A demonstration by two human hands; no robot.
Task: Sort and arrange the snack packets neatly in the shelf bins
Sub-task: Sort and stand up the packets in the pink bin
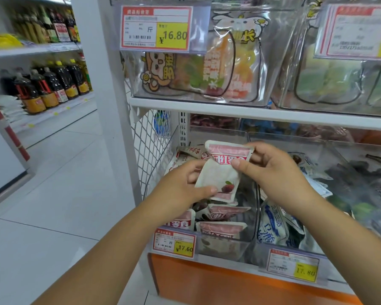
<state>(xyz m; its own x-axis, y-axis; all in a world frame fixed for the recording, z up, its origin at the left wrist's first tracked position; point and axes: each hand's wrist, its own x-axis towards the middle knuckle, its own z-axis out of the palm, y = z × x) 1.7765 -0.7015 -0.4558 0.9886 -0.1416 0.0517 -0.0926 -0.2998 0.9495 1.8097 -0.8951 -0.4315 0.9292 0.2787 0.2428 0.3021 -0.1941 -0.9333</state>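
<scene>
**Item:** 2 snack packets (220, 175), white pouches with pink bands, red lettering and a red fruit picture. 1 overlaps the other, and the upper one reads upside down.

**Location:** Held above the clear bin (255, 216) under the lower shelf (240, 111), over matching packets lying jumbled inside.

**Hold:** My left hand (185, 186) pinches the lower packet's bottom edge. My right hand (271, 172) pinches the upper packet at its lettering.

**Step, as I judge it:** Squaring 2 picked packets before they go back.

**Next move calls for:** Turning both the same way and laying them flat in a row, without straying into the blue-and-white packets (273, 227) in the next bin.
</scene>
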